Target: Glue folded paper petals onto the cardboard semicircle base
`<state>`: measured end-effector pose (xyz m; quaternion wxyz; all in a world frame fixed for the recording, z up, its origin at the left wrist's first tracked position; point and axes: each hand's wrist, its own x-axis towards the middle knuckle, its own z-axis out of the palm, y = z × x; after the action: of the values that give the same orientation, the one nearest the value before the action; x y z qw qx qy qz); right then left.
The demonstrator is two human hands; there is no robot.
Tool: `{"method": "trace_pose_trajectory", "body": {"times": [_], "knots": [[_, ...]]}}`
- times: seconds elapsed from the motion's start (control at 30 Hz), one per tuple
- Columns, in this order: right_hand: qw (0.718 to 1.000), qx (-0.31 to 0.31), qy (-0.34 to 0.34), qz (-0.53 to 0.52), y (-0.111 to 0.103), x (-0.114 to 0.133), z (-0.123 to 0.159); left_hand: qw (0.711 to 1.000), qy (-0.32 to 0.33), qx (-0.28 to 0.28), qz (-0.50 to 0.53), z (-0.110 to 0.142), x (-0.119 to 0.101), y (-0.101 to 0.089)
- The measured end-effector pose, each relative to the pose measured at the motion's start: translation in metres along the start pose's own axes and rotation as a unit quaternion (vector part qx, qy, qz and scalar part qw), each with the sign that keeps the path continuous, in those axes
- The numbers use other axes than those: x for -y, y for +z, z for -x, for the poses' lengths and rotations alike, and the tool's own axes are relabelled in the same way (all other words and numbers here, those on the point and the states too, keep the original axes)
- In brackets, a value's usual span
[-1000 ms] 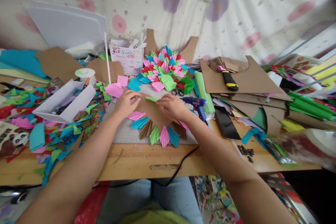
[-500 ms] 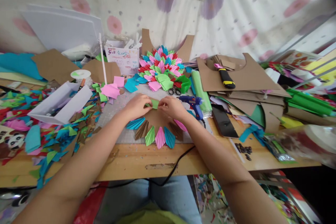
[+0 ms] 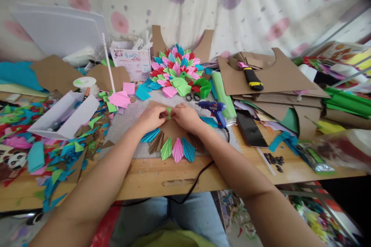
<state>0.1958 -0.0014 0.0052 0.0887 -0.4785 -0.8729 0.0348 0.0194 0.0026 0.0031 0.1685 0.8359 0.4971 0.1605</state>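
Note:
My left hand [image 3: 152, 118] and my right hand [image 3: 184, 116] are close together over the mat, fingers pinched on a small piece of green paper [image 3: 169, 113]. Much of the paper is hidden behind the fingers. Below my hands lies a brown cardboard piece [image 3: 173, 129] with pleated paper fans along its near edge. Among them are a pink fan [image 3: 177, 149], a green fan [image 3: 166, 149], a blue fan [image 3: 188, 149] and a brown fan [image 3: 157, 142]. A blue glue gun [image 3: 215, 110] rests on the mat, right of my right hand.
Behind stands a colourful paper-fan piece [image 3: 176, 67]. Paper scraps [image 3: 65, 162] and an open white box [image 3: 55, 125] crowd the left. To the right lie a phone [image 3: 251, 128], stacked cardboard [image 3: 278, 81] and a utility knife [image 3: 252, 78]. A black cord [image 3: 199, 175] crosses the table's front edge.
The green paper shows narrower between my fingers, and my hands have drawn slightly closer together. The view has shifted a little; the fans and glue gun stay in place.

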Motion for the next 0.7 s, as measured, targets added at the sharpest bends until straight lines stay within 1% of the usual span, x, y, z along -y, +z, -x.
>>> {"method": "trace_pose_trajectory", "body": {"times": [0.17, 0.3, 0.57, 0.7], "knots": [[1.0, 0.009, -0.007, -0.01, -0.0009, -0.0023, 0.001, 0.999, 0.015, -0.018, -0.043, -0.0002, -0.0002, -0.0012], [1.0, 0.002, -0.003, -0.01, -0.0004, -0.0021, 0.001, 0.998, 0.013, -0.026, -0.062, -0.0001, -0.0004, -0.0014], [1.0, 0.006, -0.009, -0.002, 0.0007, 0.0004, 0.0006, 0.997, 0.019, -0.02, -0.076, -0.0016, 0.0001, -0.0013], [1.0, 0.011, -0.025, 0.001, 0.0019, 0.0004, -0.0003, 0.996, 0.02, -0.017, -0.084, -0.0007, 0.0002, -0.0023]]}}
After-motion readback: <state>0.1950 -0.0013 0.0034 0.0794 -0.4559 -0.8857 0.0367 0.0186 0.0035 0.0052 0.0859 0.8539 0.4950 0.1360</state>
